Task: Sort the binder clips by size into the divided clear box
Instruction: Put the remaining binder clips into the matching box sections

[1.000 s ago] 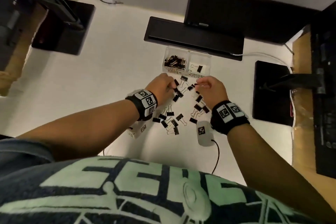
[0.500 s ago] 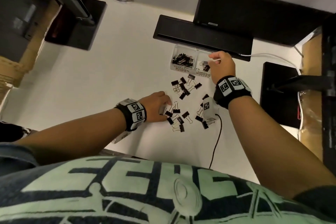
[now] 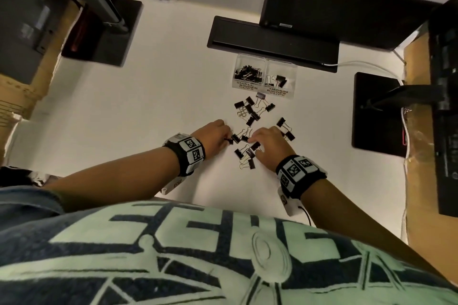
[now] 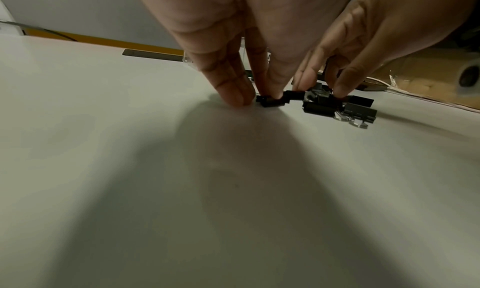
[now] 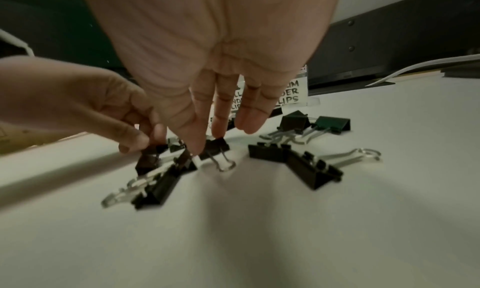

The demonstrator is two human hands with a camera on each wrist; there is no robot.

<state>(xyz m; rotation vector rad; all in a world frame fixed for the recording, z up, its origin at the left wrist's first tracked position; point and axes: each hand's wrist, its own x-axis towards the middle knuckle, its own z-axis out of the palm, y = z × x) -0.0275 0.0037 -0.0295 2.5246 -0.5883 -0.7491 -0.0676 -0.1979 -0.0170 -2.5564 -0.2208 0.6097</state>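
Dim warm indoor light, soft shadows under the hands (image 4: 259, 35), blurry wrist views, strong wide-angle edge distortion

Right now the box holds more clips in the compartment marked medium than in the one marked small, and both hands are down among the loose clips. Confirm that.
Not quite. The head view shows the box fuller in its small compartment; medium holds only a few. Both the left hand and right hand are down among the loose clips.

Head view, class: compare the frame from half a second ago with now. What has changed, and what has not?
The right hand has come back from the divided clear plastic box to the loose black binder clips on the white table, fingertips on a small clip. The left hand has edged forward and pinches a small black clip. The box has stayed put.
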